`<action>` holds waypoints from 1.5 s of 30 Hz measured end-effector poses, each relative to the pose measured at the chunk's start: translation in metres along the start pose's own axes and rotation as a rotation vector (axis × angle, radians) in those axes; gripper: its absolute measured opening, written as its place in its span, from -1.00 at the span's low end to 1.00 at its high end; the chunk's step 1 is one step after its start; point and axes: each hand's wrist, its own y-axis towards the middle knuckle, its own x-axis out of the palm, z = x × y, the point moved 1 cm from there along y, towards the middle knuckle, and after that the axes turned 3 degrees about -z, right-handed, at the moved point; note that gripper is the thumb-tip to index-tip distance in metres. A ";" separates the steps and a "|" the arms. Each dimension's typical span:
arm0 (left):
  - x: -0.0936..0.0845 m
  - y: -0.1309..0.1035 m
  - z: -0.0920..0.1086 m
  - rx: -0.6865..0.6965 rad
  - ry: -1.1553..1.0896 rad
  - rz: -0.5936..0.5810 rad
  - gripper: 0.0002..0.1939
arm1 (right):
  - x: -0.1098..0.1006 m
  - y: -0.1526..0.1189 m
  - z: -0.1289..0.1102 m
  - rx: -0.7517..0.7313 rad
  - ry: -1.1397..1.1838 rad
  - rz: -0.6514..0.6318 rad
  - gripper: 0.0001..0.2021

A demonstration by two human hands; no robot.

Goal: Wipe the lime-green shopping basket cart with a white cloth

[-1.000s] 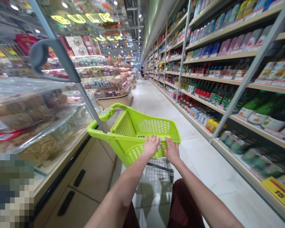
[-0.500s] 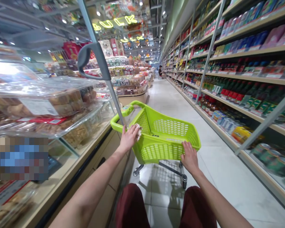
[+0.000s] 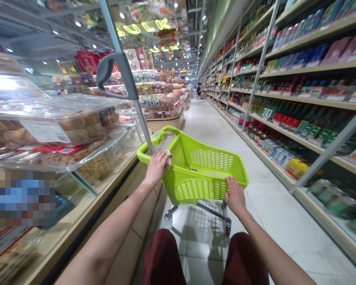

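Observation:
A lime-green shopping cart (image 3: 178, 184) with perforated sides stands side-on in front of me. My left hand (image 3: 156, 170) is closed on a crumpled whitish cloth (image 3: 167, 159), pressed to the near rim close to the cart's handle end. What the cloth is made of I cannot make out. Over the near rim at the right end curl the fingers of my right hand (image 3: 235, 196). No goods show in the visible part of the basket. Beside the cart's handle rises a slanted grey pole (image 3: 142, 124) with a grey loop grip (image 3: 111, 77).
On my left runs a display counter (image 3: 118, 186) stacked with clear boxes (image 3: 47, 122) of baked goods. Shelves (image 3: 311, 150) of bottles and cans line the right side. A pale tiled aisle (image 3: 194, 113) leads ahead, where a person (image 3: 199, 89) is low by the shelves.
My left hand and the cloth have slid slightly along the rim toward the cart's handle. My right hand keeps its place on the rim. The whole view has shifted a little.

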 end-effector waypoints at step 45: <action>0.038 0.007 0.074 0.115 -0.210 -0.122 -0.61 | -0.018 0.008 -0.033 0.052 0.082 -0.109 -0.44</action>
